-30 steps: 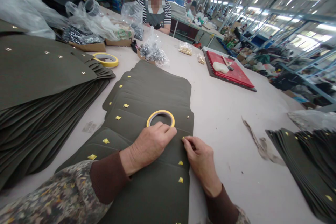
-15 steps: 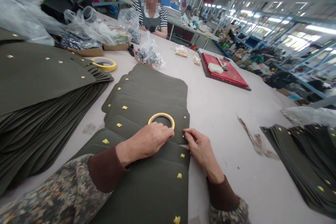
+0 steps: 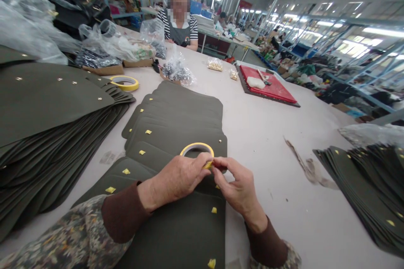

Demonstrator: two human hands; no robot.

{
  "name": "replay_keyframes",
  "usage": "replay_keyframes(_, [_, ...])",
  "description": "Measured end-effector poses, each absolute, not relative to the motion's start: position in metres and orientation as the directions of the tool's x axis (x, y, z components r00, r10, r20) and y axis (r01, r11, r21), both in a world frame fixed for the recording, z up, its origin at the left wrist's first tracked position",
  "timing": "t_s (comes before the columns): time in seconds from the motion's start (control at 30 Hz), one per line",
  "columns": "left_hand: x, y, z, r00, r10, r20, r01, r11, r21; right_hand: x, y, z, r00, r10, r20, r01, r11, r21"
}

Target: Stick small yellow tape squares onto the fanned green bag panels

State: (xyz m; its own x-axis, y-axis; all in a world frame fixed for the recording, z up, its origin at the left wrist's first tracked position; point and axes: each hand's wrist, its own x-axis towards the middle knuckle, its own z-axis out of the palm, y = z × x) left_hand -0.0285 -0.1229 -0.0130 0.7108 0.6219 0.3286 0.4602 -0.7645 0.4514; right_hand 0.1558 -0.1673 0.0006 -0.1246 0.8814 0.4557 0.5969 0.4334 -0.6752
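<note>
My left hand [image 3: 181, 176] is closed on a roll of yellow tape [image 3: 193, 146], which it holds up above overlapping dark green panels [image 3: 186, 111]. My right hand [image 3: 238, 185] meets it at the near right side of the roll, thumb and forefinger pinched together at the tape's edge. Whether a loose end of tape is between those fingers is hard to make out. Small yellow tape pieces [image 3: 142, 152] dot both sides of the panels. A metal stud [image 3: 220, 141] shows bare near the right edge, just beyond my hands.
A tall stack of green panels [image 3: 47, 105] with metal studs fills the left, with another tape roll [image 3: 125, 83] beside it. Bags of hardware [image 3: 178, 69] and a red board [image 3: 267, 84] lie farther back. More panels [image 3: 362, 189] fan out at right. A co-worker [image 3: 179, 25] sits opposite.
My right hand has left the stud at the panel's right edge and moved left to the tape roll. The roll, in my left hand, has shifted slightly right.
</note>
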Motion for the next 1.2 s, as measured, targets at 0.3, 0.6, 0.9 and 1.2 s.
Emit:
replay_keyframes(0.3, [-0.021,-0.124,-0.009,0.684,0.661,0.308,0.502,-0.734,0.458,0.159,-0.166,-0.009,-0.19,0.793,0.578,0.714,0.516,-0.473])
replay_keyframes(0.6, [-0.017,-0.124,-0.006,0.696,0.585,0.416,0.477,-0.81,0.342,0.153,-0.165,-0.01,0.15,0.954,0.261,0.493,0.156,-0.856])
replay_keyframes(0.9, [-0.01,-0.121,-0.016,0.751,0.592,0.293,0.593,-0.799,0.096,0.198,-0.15,-0.021,0.164,0.931,-0.325,0.123,-0.347,-0.93])
replay_keyframes(1.2, [-0.012,-0.116,-0.024,0.732,0.644,0.223,0.639,-0.762,0.106,0.183,-0.148,-0.028,0.146,0.979,-0.145,0.572,-0.203,-0.794])
